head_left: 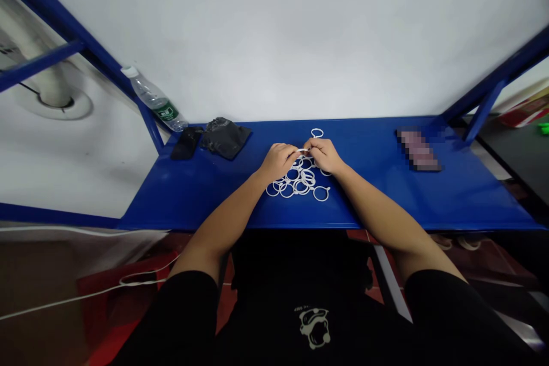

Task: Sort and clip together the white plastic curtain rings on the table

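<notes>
Both hands meet over a pile of white rings point(301, 185) on the blue tabletop point(218, 194). My left hand point(278, 161) is closed on the left side of one white ring point(302, 150). My right hand point(324, 154) pinches the same ring from the right. Fingers cover most of this ring, so only a short curve shows between them. The rings in the pile overlap, and small tabs stick out from some of them. A single ring point(317, 133) lies behind my right hand, and another point(321, 194) sits at the pile's near right.
A clear plastic bottle point(156, 100) leans at the back left. Near it are a black phone-like slab point(186, 143) and a dark drawstring pouch point(226, 138). A blurred-out rectangular device point(418, 150) lies at the right. Blue frame bars point(484, 111) rise at the table's ends.
</notes>
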Motion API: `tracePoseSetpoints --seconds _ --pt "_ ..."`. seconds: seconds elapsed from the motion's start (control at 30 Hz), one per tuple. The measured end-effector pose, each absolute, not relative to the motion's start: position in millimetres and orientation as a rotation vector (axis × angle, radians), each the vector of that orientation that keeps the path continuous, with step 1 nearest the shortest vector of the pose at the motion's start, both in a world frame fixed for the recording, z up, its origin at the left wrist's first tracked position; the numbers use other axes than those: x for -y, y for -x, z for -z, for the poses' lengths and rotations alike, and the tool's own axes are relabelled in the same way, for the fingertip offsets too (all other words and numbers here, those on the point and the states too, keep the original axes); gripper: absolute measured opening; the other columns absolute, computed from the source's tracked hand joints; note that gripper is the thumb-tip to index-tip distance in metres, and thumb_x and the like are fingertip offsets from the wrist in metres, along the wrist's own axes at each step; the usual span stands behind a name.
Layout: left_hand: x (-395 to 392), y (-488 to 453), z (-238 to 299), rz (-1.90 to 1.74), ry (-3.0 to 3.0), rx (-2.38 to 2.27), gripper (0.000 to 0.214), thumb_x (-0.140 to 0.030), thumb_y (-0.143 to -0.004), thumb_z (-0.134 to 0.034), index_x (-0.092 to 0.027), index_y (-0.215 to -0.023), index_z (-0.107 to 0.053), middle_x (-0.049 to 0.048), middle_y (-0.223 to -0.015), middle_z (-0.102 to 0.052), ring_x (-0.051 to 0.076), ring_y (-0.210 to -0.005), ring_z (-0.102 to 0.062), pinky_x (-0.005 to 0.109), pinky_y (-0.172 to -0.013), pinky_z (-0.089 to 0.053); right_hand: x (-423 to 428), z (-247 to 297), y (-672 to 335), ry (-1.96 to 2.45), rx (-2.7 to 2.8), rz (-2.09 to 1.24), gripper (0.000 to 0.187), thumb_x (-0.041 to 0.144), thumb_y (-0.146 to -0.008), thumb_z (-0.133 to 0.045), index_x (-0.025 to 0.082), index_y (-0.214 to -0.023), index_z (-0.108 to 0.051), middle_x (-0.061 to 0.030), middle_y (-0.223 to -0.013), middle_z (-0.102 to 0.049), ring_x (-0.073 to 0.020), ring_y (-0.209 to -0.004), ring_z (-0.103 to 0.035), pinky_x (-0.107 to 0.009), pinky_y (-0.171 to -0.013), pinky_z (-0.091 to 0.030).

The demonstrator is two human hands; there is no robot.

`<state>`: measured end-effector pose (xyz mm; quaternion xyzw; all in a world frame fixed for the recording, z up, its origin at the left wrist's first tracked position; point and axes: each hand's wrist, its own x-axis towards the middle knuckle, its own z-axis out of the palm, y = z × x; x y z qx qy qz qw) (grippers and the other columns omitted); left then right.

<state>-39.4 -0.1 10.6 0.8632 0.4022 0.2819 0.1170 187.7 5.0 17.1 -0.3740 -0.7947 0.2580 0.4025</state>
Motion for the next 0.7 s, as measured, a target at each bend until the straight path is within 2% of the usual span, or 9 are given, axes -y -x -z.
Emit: tracePoseSetpoints --seconds 0.1,0.17,0.23,0.37,0.5,0.7 --pt "-1.2 40.0 -9.8 -0.87 -2.501 -1.17 0.024 -0.034 -0.115 -0.058 -0.023 -0.121 -0.078 0.0064 -0.109 -0.083 0.025 -0.106 -0.075 0.044 -0.105 -0.053 -7.5 -16.5 -192.1 0.973 2.012 -0.552 0.027 0.022 -0.094 -0.049 0.021 -0.09 -0.076 -0.0047 -0.083 -0.078 -0.0222 -0.076 -0.072 -0.034 -0.078 -0.057" --pt "-4.7 42.8 -8.1 -0.938 -2.441 -1.232 0.028 -0.03 -0.112 -0.064 -0.023 -0.136 -0.074 0.0059 -0.116 -0.084 0.025 -0.113 -0.075 0.044 -0.109 -0.053 -10.4 -16.9 -197.8 1.037 1.977 -0.409 0.03 0.025 -0.099 -0.051 0.021 -0.106 -0.08 -0.0071 -0.097 -0.083 -0.0245 -0.087 -0.076 -0.037 -0.086 -0.059" --pt "-9.5 46.3 -5.7 -0.992 -2.372 -1.318 0.034 -0.027 -0.109 -0.067 -0.023 -0.143 -0.072 0.0057 -0.117 -0.084 0.025 -0.117 -0.074 0.044 -0.112 -0.052 -15.9 -16.1 -206.3 1.138 1.921 -0.256 0.034 0.029 -0.103 -0.053 0.021 -0.122 -0.081 -0.01 -0.111 -0.085 -0.0273 -0.098 -0.077 -0.041 -0.094 -0.06" --pt "-16.7 50.9 -1.5 -0.93 -2.355 -1.401 0.026 -0.026 -0.108 -0.069 -0.022 -0.131 -0.079 0.0069 -0.121 -0.083 0.025 -0.12 -0.074 0.044 -0.113 -0.054 -32.6 -8.6 -225.9 1.344 1.889 -0.096 0.04 0.024 -0.1 -0.057 0.018 -0.132 -0.08 -0.014 -0.117 -0.084 -0.0324 -0.108 -0.076 -0.05 -0.103 -0.06" --pt "-15.5 49.9 -1.5 -0.741 -2.417 -1.407 0.023 -0.031 -0.107 -0.072 -0.023 -0.126 -0.083 0.0085 -0.127 -0.081 0.028 -0.123 -0.072 0.045 -0.113 -0.054 -41.2 -2.8 -233.7 1.412 1.947 -0.133 0.048 0.016 -0.091 -0.061 0.016 -0.135 -0.08 -0.0185 -0.132 -0.078 -0.0344 -0.114 -0.074 -0.051 -0.102 -0.062" --pt "-9.8 47.8 -7.0 -0.641 -2.424 -1.395 0.025 -0.036 -0.11 -0.07 -0.023 -0.127 -0.083 0.0085 -0.129 -0.081 0.029 -0.125 -0.07 0.047 -0.115 -0.052 -32.3 -9.0 -224.4 1.162 2.281 -0.269 0.038 0.019 -0.091 -0.063 0.019 -0.123 -0.085 -0.0143 -0.12 -0.082 -0.0337 -0.113 -0.074 -0.051 -0.107 -0.058"
